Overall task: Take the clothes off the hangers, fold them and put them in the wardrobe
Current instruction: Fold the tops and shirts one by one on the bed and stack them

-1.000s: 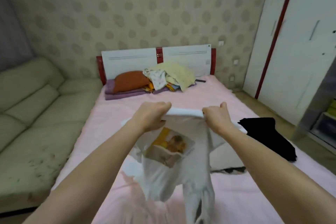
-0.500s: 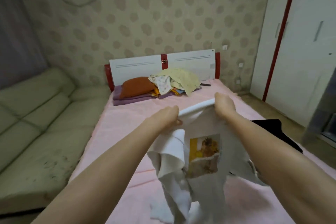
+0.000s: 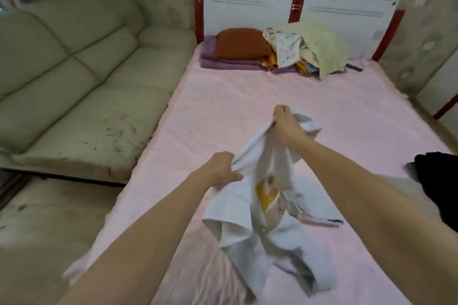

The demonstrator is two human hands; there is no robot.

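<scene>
Two hands: we see both bare hands gripping one white cotton T-shirt with a yellow printed picture point(image 3: 260, 208) above the bed with the pink sheet point(image 3: 223, 111).
Left hand: the left hand point(image 3: 220, 168) has its fingers curled round a bunch of the white cloth, nearer to us and lower.
Right hand: the right hand point(image 3: 285, 124) pinches the other upper edge of the shirt, farther from us and higher, so the held edge runs on a slant.
Shirt: it hangs crumpled from both grips; its lower part lies on the pink sheet, and the yellow print shows in a fold in the middle.
Black garment: we see a black cloth garment point(image 3: 436, 178) on the right edge of the bed, apart from the shirt.
Head of the bed: a rust-orange pillow point(image 3: 240, 43) lies on folded purple blankets point(image 3: 228, 63), beside a heap of pale yellow and patterned clothes point(image 3: 309, 47), in front of the white headboard with red trim point(image 3: 247, 12).
Left side: a pale green leather sofa point(image 3: 74, 69) stands just beside the bed.
</scene>
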